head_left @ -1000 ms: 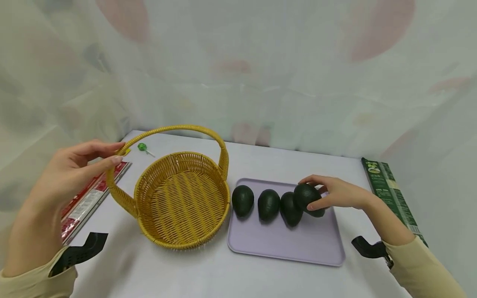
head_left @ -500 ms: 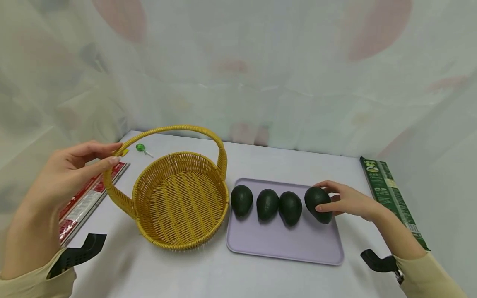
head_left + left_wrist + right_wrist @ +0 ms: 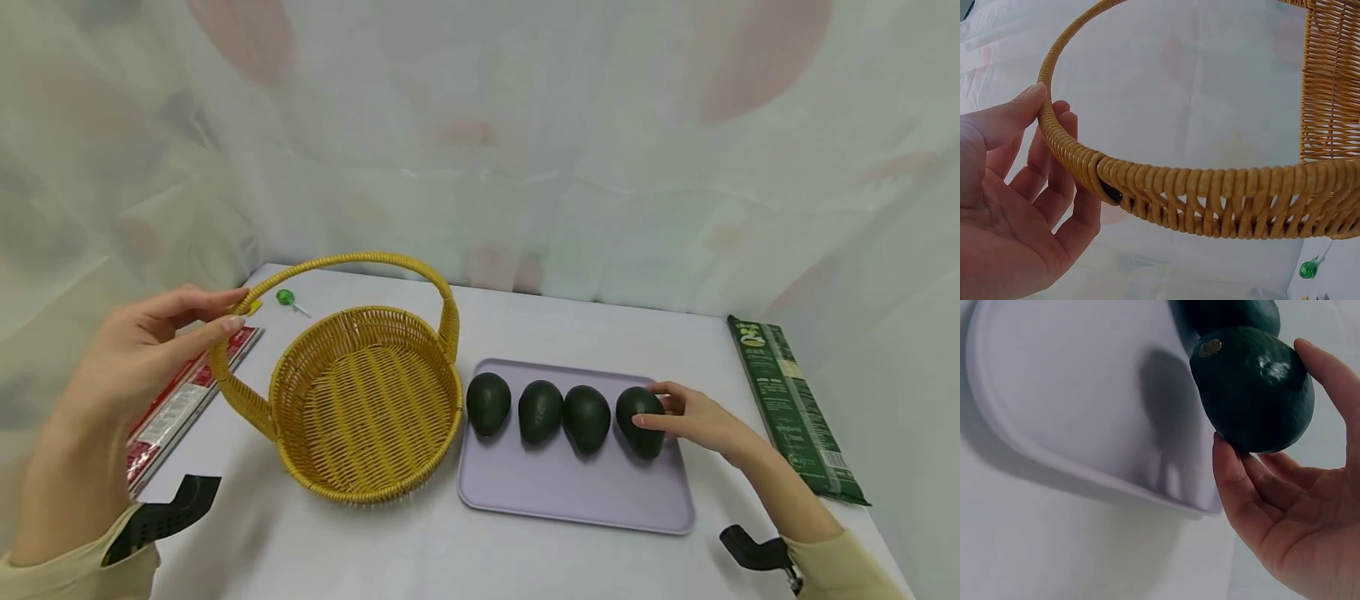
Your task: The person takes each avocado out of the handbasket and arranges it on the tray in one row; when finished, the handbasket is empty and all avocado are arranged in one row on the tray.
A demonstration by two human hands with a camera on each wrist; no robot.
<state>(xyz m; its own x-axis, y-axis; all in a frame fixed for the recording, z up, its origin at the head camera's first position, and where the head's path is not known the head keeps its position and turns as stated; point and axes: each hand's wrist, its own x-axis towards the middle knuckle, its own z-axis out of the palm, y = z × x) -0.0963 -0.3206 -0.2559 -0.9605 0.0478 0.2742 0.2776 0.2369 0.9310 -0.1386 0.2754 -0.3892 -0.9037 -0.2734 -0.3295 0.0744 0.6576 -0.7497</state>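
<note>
My left hand (image 3: pixel 165 333) pinches the handle of a yellow wicker basket (image 3: pixel 375 417) between thumb and fingers, on the handle's left side. Nothing lies in the basket. In the left wrist view the thumb presses the handle (image 3: pixel 1063 140) from one side and the fingers curl behind it. At the right end of a lilac tray (image 3: pixel 555 500), my right hand (image 3: pixel 693 421) grips a dark green avocado (image 3: pixel 637 433). The right wrist view shows this avocado (image 3: pixel 1254 394) between thumb and fingertips. Several avocados stand in a row on the tray, the nearest one (image 3: pixel 587 419) just left of it.
A green lollipop (image 3: pixel 286 297) lies behind the basket at the back left. Red and silver packaging (image 3: pixel 168 417) lies beneath the left hand. Along the right table edge lies a green package (image 3: pixel 795 408). A pale patterned curtain (image 3: pixel 480 167) hangs behind the white table (image 3: pixel 337 550).
My right hand has carried the avocado rightward, away from the neighbouring one, and lowered it toward the tray's right end. The left hand and basket have hardly moved.
</note>
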